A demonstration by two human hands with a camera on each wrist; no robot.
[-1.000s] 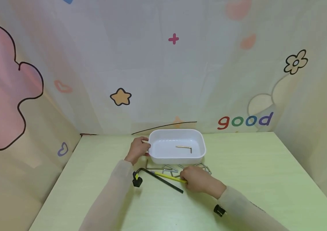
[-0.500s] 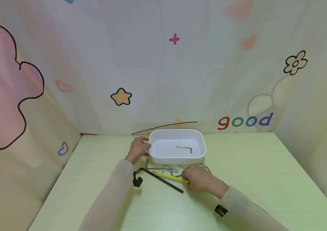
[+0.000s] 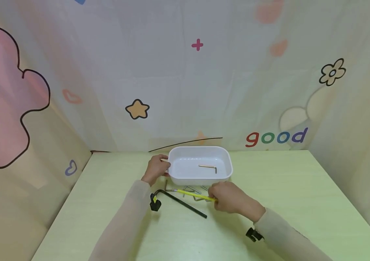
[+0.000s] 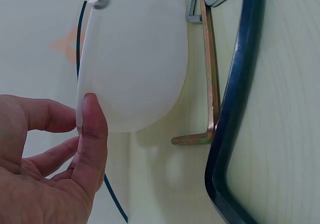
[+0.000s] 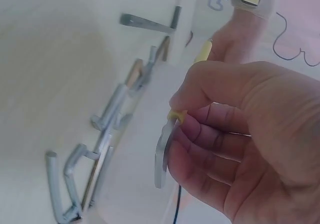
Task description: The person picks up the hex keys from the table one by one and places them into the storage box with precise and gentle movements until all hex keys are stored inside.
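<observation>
My left hand pinches the left rim of a white plastic bin between thumb and fingers, as the left wrist view shows. Inside the bin lies one brass-coloured hex key. My right hand pinches a yellow-sleeved hex key, raised over the pile in front of the bin; its bare grey short arm shows in the right wrist view. Below lie several silver hex keys, partly hidden by the right hand. A copper-coloured hex key lies near the bin's front left corner.
A long black hex key lies slantwise on the pale green table, in front of the others. Behind the bin hangs a printed curtain, which also rises along both sides.
The right hand has moved slightly right and toward the bin, lifting the yellow-sleeved hex key off the table. The left hand and bin have stayed in place.
</observation>
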